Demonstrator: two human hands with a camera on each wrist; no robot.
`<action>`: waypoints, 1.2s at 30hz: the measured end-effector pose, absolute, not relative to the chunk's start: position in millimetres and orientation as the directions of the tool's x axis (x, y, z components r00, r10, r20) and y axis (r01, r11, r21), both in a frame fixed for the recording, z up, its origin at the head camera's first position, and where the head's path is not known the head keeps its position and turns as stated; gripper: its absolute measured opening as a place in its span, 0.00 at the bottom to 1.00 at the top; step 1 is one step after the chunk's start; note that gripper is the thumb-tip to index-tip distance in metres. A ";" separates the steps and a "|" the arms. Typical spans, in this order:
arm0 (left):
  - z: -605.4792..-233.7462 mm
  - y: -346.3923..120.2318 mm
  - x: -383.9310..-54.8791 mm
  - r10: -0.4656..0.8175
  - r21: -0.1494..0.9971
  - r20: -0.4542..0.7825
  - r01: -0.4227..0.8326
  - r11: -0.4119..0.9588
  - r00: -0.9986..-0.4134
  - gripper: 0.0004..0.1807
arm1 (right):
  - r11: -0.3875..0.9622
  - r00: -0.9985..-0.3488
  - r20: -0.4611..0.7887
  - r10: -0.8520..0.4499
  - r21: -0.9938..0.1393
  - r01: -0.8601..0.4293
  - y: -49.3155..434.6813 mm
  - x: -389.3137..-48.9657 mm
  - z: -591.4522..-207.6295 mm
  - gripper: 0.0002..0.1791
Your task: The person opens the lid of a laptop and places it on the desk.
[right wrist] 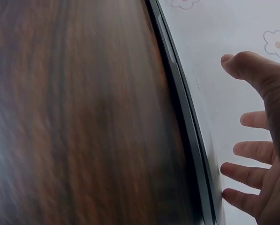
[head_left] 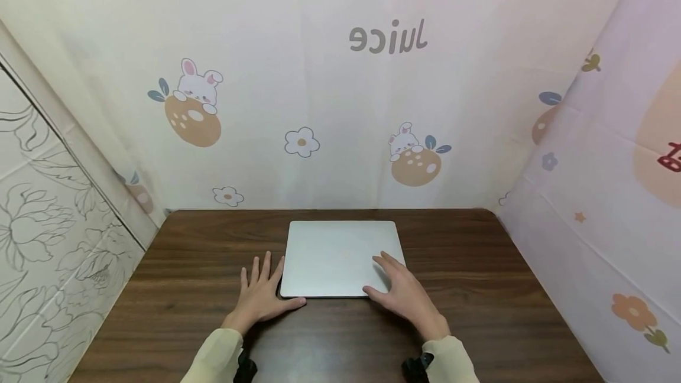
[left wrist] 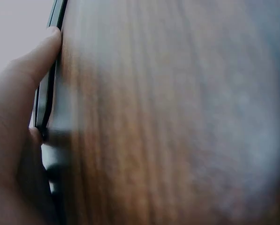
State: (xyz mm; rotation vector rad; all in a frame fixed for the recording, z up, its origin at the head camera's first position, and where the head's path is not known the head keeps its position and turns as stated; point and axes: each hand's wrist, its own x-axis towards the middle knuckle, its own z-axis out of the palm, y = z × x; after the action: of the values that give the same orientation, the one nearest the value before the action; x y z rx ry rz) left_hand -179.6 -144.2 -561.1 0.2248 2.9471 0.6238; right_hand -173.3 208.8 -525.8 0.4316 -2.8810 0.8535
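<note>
In the head view, a laptop (head_left: 337,253) lies closed on the wooden table (head_left: 207,270), near its far edge, before a printed cloth (head_left: 340,93). The left hand (head_left: 260,300) is spread and grasps nothing: its fingers lie by the laptop's left side, its thumb along the front edge at the left corner. The right hand (head_left: 404,294), loose and free of any hold, is at the front right corner, fingers over the lid.

In the left wrist view, the thumb touches the laptop's edge.

In the right wrist view, the thumb and fingers are apart; whether they touch the lid is unclear.
</note>
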 end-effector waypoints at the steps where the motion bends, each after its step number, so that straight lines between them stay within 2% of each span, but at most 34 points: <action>1: -561.2 -144.4 -179.7 0.170 0.413 -0.084 0.121 0.903 -0.982 0.67 | 0.802 -0.949 0.193 -0.249 -0.509 -0.314 206.9 -172.5 -526.7 0.40; 9: -560.1 -144.7 -180.1 0.177 0.403 -0.115 0.117 0.908 -0.977 0.67 | 0.793 -0.911 0.248 -0.329 -0.451 -0.409 192.6 -166.1 -534.1 0.32; 17: -564.0 -144.9 -181.7 0.180 0.407 -0.113 0.120 0.905 -0.977 0.68 | 0.768 -0.900 0.268 -0.345 -0.470 -0.434 182.4 -161.5 -537.2 0.28; 25: -569.3 -146.6 -184.0 0.181 0.420 -0.113 0.119 0.900 -0.977 0.69 | 0.776 -0.857 0.345 -0.382 -0.384 -0.500 176.0 -164.1 -542.9 0.26; 36: -574.2 -147.3 -185.0 0.177 0.404 -0.121 0.115 0.908 -0.977 0.70 | 0.775 -0.847 0.341 -0.407 -0.362 -0.518 170.6 -166.1 -544.7 0.23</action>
State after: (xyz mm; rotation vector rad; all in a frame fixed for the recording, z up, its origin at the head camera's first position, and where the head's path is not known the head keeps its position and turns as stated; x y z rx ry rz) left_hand -185.0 -147.3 -574.2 0.2247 2.9163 0.6037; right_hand -166.1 170.6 -544.7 0.7229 -2.7256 0.6600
